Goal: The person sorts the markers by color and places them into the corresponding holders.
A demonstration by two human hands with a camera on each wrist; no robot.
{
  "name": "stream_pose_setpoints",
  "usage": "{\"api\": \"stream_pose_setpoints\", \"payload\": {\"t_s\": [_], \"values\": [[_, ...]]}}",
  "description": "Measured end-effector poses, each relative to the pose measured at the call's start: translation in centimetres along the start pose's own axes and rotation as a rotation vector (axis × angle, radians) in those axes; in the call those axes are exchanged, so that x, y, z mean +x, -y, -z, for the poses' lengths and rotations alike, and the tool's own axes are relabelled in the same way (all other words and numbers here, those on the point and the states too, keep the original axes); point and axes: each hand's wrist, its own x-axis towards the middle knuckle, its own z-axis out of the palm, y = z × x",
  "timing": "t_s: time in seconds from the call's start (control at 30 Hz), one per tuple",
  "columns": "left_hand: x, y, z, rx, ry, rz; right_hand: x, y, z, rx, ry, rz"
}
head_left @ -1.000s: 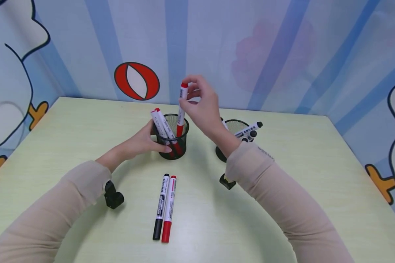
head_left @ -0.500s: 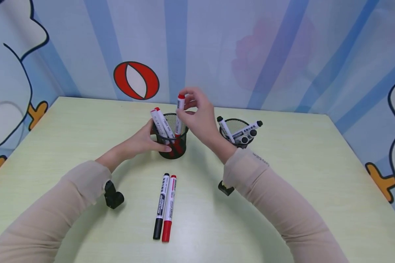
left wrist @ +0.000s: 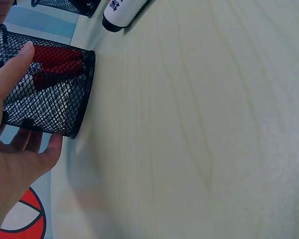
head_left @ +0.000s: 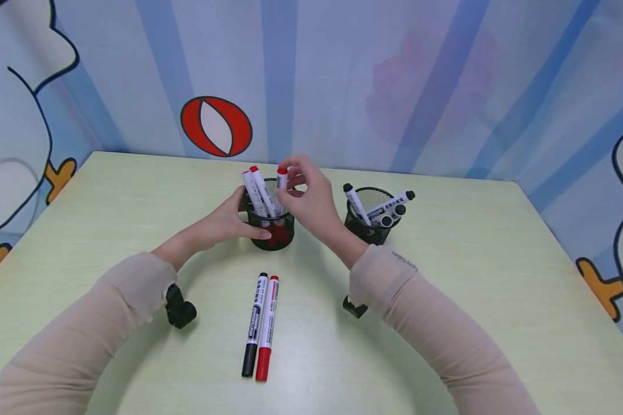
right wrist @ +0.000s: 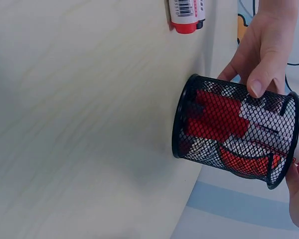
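My left hand [head_left: 220, 222] grips the side of a black mesh pen cup [head_left: 272, 233], thumb across its front. In the left wrist view the fingers wrap round behind the mesh cup [left wrist: 50, 94]. Two red-capped whiteboard markers [head_left: 256, 193] lean toward the left rim inside it. My right hand [head_left: 311, 196] pinches another red-capped marker [head_left: 282, 180] near its top end, most of its length down in the cup. Through the mesh in the right wrist view, red lower ends [right wrist: 217, 117] of markers show close to the bottom of the cup.
A second mesh cup [head_left: 370, 230] with several black-capped markers [head_left: 389, 207] stands to the right, beside my right wrist. Nearer me, a black marker [head_left: 255, 323] and a red marker [head_left: 267, 328] lie side by side on the pale table [head_left: 187, 369]. A printed curtain [head_left: 332, 75] hangs behind.
My right hand has moved down, lowering the red marker deeper into the cup. The second cup has come into fuller view. My left hand still grips its cup in the same place.
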Motion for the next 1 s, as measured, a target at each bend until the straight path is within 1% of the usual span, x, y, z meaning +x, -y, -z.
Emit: {"api": "stream_pose_setpoints", "payload": {"t_s": [0.23,0.5,0.67,0.83,1.0], "values": [[0.05,0.07,-0.06,-0.004,-0.006,0.004,-0.45,-0.42,-0.32,-0.034,0.017,0.021],[0.09,0.00,-0.03,-0.010,0.004,0.000,-0.81,-0.66,-0.52,-0.058,0.032,0.083],[0.05,0.00,-0.03,-0.016,-0.005,-0.003,-0.87,-0.72,-0.59,-0.064,0.042,0.103],[-0.12,-0.13,-0.08,-0.016,0.009,0.005,-0.85,-0.73,-0.47,-0.062,0.045,0.092],[-0.06,-0.22,-0.07,-0.013,0.008,0.019,-0.75,-0.74,-0.04,-0.058,0.041,0.052]]}}
